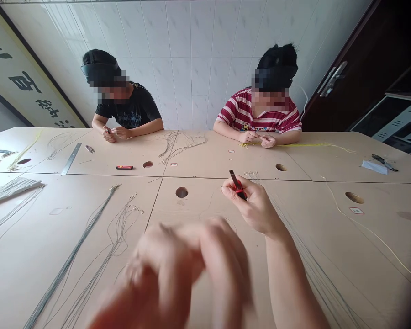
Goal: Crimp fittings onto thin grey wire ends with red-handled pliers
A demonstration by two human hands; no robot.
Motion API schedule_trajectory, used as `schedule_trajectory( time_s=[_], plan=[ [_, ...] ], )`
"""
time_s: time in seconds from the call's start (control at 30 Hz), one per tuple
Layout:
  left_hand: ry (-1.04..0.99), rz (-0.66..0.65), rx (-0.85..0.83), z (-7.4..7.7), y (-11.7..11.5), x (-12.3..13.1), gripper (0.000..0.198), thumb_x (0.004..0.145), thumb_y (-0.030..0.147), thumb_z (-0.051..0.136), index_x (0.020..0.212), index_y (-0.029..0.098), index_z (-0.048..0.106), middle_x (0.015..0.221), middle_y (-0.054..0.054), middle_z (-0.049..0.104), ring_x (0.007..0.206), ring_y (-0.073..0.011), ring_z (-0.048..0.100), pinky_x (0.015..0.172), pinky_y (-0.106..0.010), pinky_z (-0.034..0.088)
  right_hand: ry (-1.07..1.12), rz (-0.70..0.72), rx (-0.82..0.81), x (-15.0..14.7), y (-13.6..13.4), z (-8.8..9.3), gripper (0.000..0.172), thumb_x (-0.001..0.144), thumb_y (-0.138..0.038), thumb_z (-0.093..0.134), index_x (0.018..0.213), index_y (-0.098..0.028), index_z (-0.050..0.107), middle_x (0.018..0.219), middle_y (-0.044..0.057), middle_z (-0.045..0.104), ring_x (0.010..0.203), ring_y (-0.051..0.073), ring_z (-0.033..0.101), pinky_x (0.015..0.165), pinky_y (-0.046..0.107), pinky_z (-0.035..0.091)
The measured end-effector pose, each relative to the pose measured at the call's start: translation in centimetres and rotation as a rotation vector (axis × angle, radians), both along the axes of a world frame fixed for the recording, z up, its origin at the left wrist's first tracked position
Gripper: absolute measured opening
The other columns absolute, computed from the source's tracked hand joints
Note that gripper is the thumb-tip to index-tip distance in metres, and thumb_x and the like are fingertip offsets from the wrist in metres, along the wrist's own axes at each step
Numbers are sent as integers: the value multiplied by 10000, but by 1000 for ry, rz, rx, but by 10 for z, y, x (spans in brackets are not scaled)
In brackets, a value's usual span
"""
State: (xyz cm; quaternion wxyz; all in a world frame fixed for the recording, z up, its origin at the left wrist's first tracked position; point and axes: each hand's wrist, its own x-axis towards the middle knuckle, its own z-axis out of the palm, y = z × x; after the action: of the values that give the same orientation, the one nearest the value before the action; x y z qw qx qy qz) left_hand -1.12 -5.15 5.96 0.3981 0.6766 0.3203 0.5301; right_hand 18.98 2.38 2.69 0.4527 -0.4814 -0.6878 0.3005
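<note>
My right hand [255,205] is raised over the middle of the table, fingers closed round a small red and black lighter [237,185] that sticks up from my fingertips. A thin thread runs from those fingertips toward the table. My left hand [188,269] is close to the camera at the bottom centre and smeared by motion; its fingers look curled, and I cannot make out anything in them. Bundles of thin grey cords [85,242] lie on the table to the left of it.
Two other people sit at the far side, each with both hands together over cords. On the table [380,237] lie a metal ruler [71,158], a second red lighter [124,167], scissors [383,161], yellow thread [294,145] and several round holes such as the hole [181,192].
</note>
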Motion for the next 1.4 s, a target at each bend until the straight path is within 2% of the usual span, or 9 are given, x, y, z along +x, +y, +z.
schedule_trajectory(
  time_s=[0.07,0.13,0.2,0.27,0.4,0.7,1.07,1.23,1.4],
  plan=[
    [-39,-8,-18,2,32,8,375,950,451,392,716,309,647,757,-35,646,755,-212,586,663,-356,466,-10,-1,-3,0,-2,1,198,910,-330,530,755,-208,513,640,-47,420,591,102,386,575,244,321],
    [-48,141,-107,-1,58,14,196,903,387,553,778,280,659,850,-14,677,805,-185,593,712,-328,466,-17,4,-15,0,-4,3,199,913,-341,531,765,-209,520,655,-44,437,612,106,396,592,246,328],
    [94,279,-134,-7,74,18,110,854,358,638,839,265,695,885,-6,698,804,-168,594,741,-317,455,-18,21,-33,-1,-5,5,202,916,-357,529,779,-209,524,676,-40,451,630,109,398,602,247,333],
    [224,292,-126,-13,80,21,109,846,340,648,853,258,719,867,2,710,799,-154,592,767,-309,445,-17,42,-50,-2,-6,6,211,919,-364,527,778,-209,511,690,-39,447,638,108,384,605,245,334],
    [321,202,-85,-15,78,22,104,847,287,634,804,250,721,800,24,703,804,-133,583,777,-283,434,-37,62,-57,-3,-8,8,228,921,-360,529,756,-208,488,687,-42,420,639,107,367,603,244,332],
    [409,193,-129,-9,76,22,126,841,276,617,752,241,698,763,27,670,754,-127,565,676,-258,422,-62,92,-30,-6,-7,8,206,930,-346,522,777,-209,506,708,-39,446,660,107,403,618,235,351],
    [401,185,-197,-13,77,21,128,836,281,602,763,229,693,764,6,666,749,-148,573,657,-276,426,-109,82,20,-6,-8,7,187,936,-309,513,777,-214,485,712,-33,436,665,117,400,620,245,351],
    [375,153,-162,-13,78,20,129,841,254,599,760,211,689,740,13,669,727,-131,564,737,-291,435,-153,66,98,-7,-9,6,208,934,-265,517,742,-212,455,703,-37,436,672,117,408,665,253,355],
    [356,134,-162,-13,78,19,125,841,241,596,775,203,694,745,6,675,728,-133,565,725,-286,440,-204,62,190,-7,-9,5,166,917,-174,523,770,-215,456,737,-32,470,696,121,428,717,264,359]
  ],
)
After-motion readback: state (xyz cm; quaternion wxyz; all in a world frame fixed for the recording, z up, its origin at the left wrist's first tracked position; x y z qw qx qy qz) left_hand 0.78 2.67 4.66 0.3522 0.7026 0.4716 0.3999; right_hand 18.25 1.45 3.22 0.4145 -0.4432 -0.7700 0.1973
